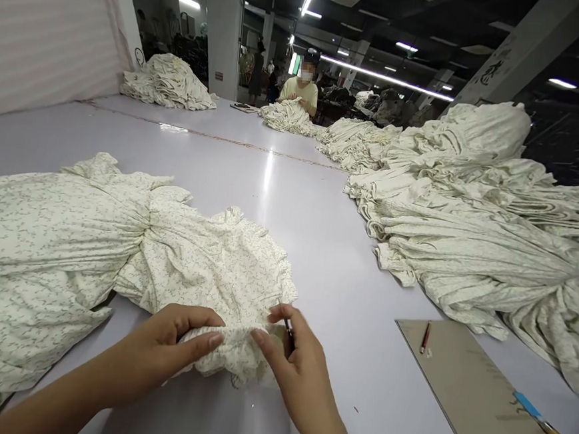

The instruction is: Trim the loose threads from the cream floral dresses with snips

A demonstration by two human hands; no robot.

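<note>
**Q:** Fig. contents, lg → sm?

**A:** White work table; gathered floral fabric heap at R, well apart from hands.

**Q:** Item?

**A:** Ruffled floral garment, on table L of centre, frilled edge in both hands.

**Q:** Hands?

**A:** Left hand curled, gripping frill; right hand pinching it, slim dark tool betw. fingers. Open table R of hands, up to cardboard sheet edge.

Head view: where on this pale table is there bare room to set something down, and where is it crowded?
Bare tabletop runs between the floral ruffled fabric and the gathered heap, continuing past the right hand to the cardboard sheet. Crowded: the right under the heap, the left under the fabric and left hand.
</note>
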